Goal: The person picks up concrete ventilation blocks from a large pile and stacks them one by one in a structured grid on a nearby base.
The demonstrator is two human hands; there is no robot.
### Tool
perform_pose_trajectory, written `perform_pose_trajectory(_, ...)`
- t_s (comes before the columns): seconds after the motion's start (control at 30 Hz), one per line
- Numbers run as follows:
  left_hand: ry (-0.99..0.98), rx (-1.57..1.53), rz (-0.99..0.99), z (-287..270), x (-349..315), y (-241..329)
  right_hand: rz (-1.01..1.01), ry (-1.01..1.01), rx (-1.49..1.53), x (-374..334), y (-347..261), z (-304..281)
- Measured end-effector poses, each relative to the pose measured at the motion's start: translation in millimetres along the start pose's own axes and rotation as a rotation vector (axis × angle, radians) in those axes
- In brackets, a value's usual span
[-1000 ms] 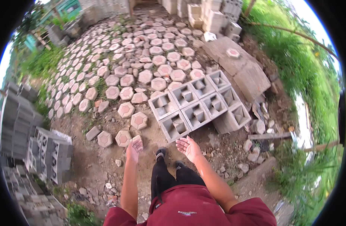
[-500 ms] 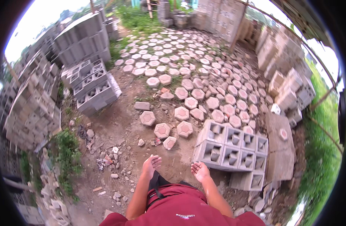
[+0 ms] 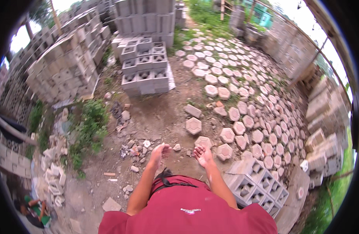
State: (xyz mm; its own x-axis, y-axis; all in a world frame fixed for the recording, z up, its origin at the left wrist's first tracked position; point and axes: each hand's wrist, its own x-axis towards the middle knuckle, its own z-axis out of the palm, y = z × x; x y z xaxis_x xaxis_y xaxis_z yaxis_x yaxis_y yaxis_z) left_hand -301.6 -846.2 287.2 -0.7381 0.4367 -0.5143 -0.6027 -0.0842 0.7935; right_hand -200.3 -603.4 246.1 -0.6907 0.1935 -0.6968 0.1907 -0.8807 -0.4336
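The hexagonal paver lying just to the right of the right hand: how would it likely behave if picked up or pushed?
The hexagonal paver looks like cast concrete, so it is probably stiff and fairly heavy. Lying with its broad face up, it seems unlikely to tip. Its straight-sided outline suggests it would drag rather than roll.

This is an outdoor block yard. Big stacks of gray blocks (image 3: 64, 76) stand on the left, many six-sided stones (image 3: 224, 152) cover the dirt (image 3: 89, 199) on the right, and grass (image 3: 203, 15) grows far off.
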Motion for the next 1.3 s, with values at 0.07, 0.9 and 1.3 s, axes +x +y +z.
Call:
perform_pose_trajectory(0.07, 0.004, 0.013, 0.056, -30.8, 20.4, 30.3, 0.032, -0.084, -0.043, 27.5, 8.6, 51.6)
perform_pose_trajectory(0.9, 0.458, -0.221, 0.338, -91.6, 316.4, 320.1, 0.194, -0.41, -0.503, 368.5, -188.7, 453.1)
perform_pose_trajectory(1.3, 0.656, -0.659, 0.413, -210.5, 396.8, 407.3, 0.551, -0.416, -0.682, 475.2, -97.1, 602.7)
